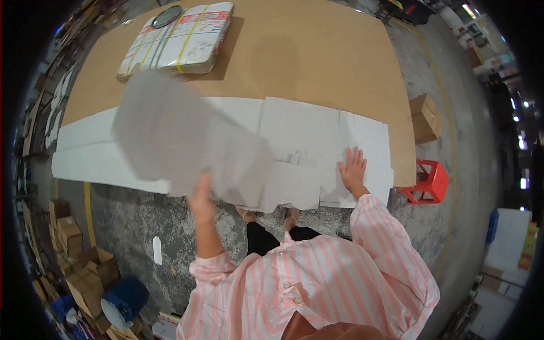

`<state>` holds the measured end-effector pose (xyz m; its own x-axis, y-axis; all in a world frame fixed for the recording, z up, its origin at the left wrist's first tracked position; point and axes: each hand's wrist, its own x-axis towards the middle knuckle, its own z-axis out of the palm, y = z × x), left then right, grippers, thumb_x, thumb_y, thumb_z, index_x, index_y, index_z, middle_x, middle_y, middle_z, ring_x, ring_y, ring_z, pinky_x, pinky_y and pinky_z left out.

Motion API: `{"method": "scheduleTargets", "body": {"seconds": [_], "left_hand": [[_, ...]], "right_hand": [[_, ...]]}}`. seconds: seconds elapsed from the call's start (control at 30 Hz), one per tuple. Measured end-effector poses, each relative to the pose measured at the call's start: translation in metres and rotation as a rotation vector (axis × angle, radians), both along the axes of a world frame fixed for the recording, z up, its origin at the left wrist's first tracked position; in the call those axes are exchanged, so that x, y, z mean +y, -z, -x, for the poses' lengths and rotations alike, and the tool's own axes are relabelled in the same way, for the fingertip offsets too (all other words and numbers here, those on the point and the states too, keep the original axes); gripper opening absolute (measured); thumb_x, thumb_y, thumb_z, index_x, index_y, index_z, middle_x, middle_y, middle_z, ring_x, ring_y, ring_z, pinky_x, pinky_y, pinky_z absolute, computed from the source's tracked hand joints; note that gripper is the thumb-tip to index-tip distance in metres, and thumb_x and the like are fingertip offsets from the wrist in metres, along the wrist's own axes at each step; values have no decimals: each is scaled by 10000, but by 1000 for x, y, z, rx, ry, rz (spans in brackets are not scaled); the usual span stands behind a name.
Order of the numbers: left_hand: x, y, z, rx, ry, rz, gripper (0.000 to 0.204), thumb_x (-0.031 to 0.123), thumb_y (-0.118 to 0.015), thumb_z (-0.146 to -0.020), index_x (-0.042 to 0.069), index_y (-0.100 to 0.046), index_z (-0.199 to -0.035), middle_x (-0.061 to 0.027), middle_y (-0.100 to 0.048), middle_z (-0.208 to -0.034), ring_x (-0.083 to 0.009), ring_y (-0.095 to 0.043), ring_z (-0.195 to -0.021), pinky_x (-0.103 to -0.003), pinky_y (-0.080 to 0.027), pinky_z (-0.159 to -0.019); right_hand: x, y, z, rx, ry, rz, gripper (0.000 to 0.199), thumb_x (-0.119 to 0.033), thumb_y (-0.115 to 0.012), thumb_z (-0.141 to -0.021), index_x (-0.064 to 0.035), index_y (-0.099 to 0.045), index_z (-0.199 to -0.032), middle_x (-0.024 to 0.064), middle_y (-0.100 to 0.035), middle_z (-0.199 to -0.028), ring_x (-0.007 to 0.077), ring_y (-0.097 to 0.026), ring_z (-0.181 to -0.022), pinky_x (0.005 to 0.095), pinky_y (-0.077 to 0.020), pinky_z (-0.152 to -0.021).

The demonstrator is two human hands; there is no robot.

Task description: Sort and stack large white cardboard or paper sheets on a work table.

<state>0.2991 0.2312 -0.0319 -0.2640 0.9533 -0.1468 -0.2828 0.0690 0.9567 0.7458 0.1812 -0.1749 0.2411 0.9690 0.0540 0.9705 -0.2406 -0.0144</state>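
Observation:
A long white cardboard sheet [357,133] lies across the near side of the brown-topped table [317,51]. My left hand [203,201] is closed on the near edge of a greyish-white cardboard piece [161,122], its thumb on top. That piece is raised over the left part of the long sheet and smeared by motion. Whether the two are joined, I cannot tell. Toward the right end, my right hand [353,169] rests flat on the white cardboard with its fingers extended.
A strapped, plastic-wrapped bundle [192,42] sits at the far left of the table, with a dark-rimmed round object [166,17] on it. Beyond the right edge are a red stool [429,182] and a cardboard box [426,118]. Several cartons [69,233] stand on the floor at left.

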Motion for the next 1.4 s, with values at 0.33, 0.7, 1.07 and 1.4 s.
{"method": "scheduleTargets", "body": {"seconds": [0.33,0.7,1.07,1.4], "left_hand": [[41,127,101,-211,-296,285,409,132,-632,-785,-61,-497,-1120,-107,-556,-1076,-225,-532,-970,-338,-429,-844],[31,125,96,-17,-330,307,384,129,-585,-820,-62,-469,-1133,-94,-558,-1043,-192,-550,-913,-328,-447,-815],[28,129,91,254,-365,233,294,123,-577,-821,-38,-538,-1064,-97,-575,-1011,-194,-553,-894,-327,-444,-785],[29,122,86,-23,-352,245,401,59,-583,-805,-51,-440,-1163,-132,-528,-1121,-213,-535,-988,-343,-440,-848]], "right_hand": [[57,-11,-36,76,182,-64,478,-324,-508,-825,-94,-418,-1235,119,-440,-1231,295,-363,-1172,458,-295,-928],[153,-24,-138,-79,380,475,419,-373,-310,-890,-118,-508,-1158,68,-474,-1225,231,-433,-1148,494,-329,-906],[149,-15,-137,5,450,359,406,-349,-349,-889,-83,-505,-1153,105,-463,-1229,274,-423,-1147,447,-352,-915],[50,-21,19,234,-13,-204,522,-322,-503,-841,-53,-376,-1270,158,-372,-1304,339,-318,-1205,461,-228,-998]]}}
